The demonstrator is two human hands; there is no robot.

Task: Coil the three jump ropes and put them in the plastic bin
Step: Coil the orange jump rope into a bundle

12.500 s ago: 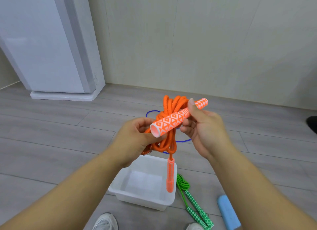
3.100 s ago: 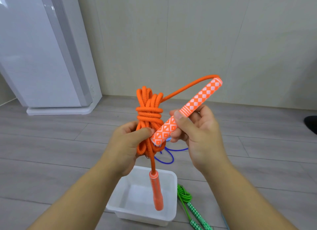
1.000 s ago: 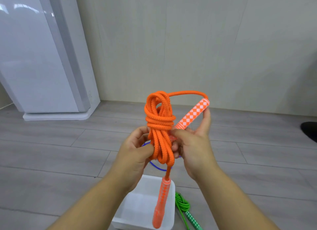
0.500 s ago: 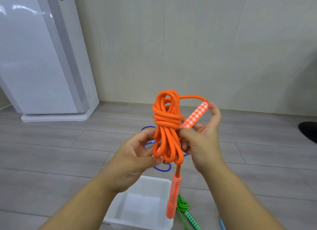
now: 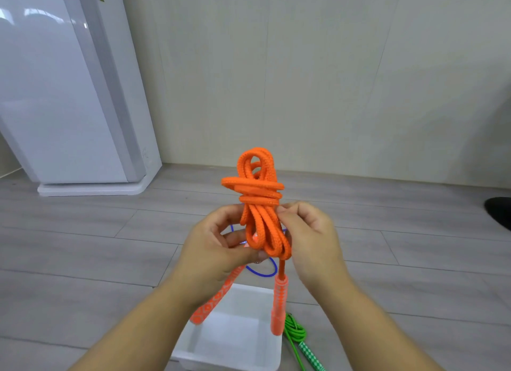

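1. Position: the orange jump rope [image 5: 260, 205] is bundled and held in the air between your hands. Its long axis is vertical, and horizontal wraps are cinched round its upper part.
2. Left hand [image 5: 218, 249]: the fingers are curled round the lower loops of the bundle, with the thumb closing on them from the front.
3. Right hand [image 5: 312, 232]: thumb and forefinger pinch the strands just under the wraps. The other fingers are curled beside the bundle.
4. Handles: the first handle [image 5: 278, 307] hangs straight down from the bundle. The second handle [image 5: 213, 301] slants out below your left wrist.
5. Target: the white plastic bin [image 5: 235, 343] stands on the floor [image 5: 83, 246], below the bundle and slightly toward you. The orange jump rope is not yet in it.
6. Governing relation: the bin lies straight down from your fingers, in line with the bundle's long axis. Both handle tips hang over the opening. Your left hand sits lower and appears nearer the opening, so a vertical descent should seat the bundle. Expect the handles to enter first.
7. Remaining items: the green jump rope [image 5: 296, 332] lies on the floor just beside the bin's right wall. The blue jump rope [image 5: 262, 271] lies beyond the far wall. Neither is in the bin.
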